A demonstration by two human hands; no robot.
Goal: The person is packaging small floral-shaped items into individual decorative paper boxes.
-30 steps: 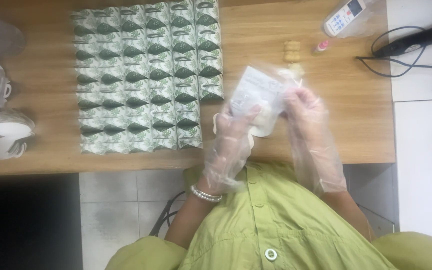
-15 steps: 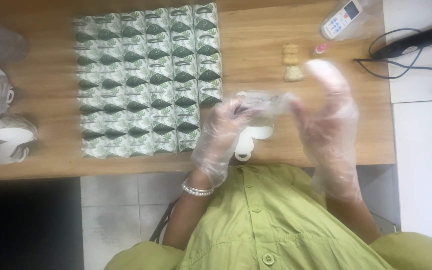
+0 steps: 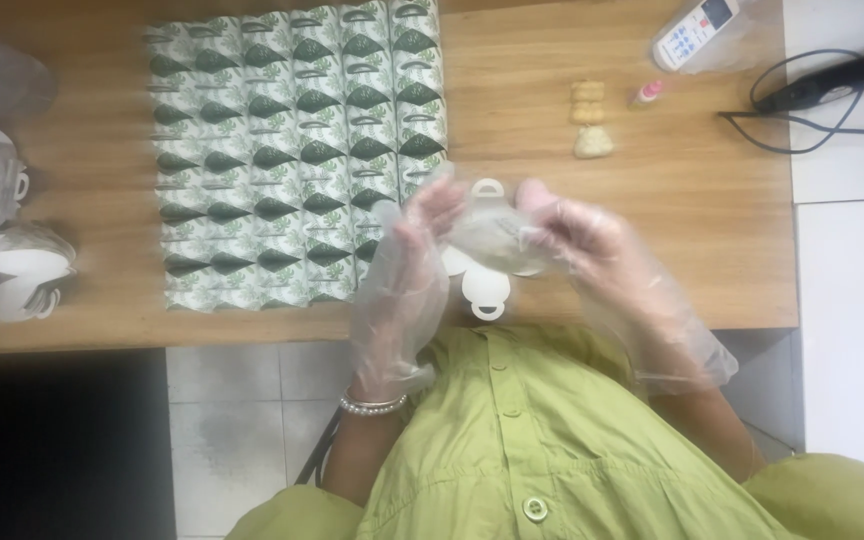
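Head view: both gloved hands meet over the wooden table's point(image 3: 672, 230) near edge.
Left hand point(image 3: 407, 270): fingers pinch the white paper piece point(image 3: 484, 262).
Right hand point(image 3: 577, 235): grips its opposite side.
Nearby: green-patterned boxes point(image 3: 292, 150), just left.

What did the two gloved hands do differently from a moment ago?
The right hand, lifted open half a second ago, came back down onto the clear bag; the left hand kept its grip. Both now hold it over a white cut-out card. The green leaf-print boxes, the cookies and the remote stayed put.
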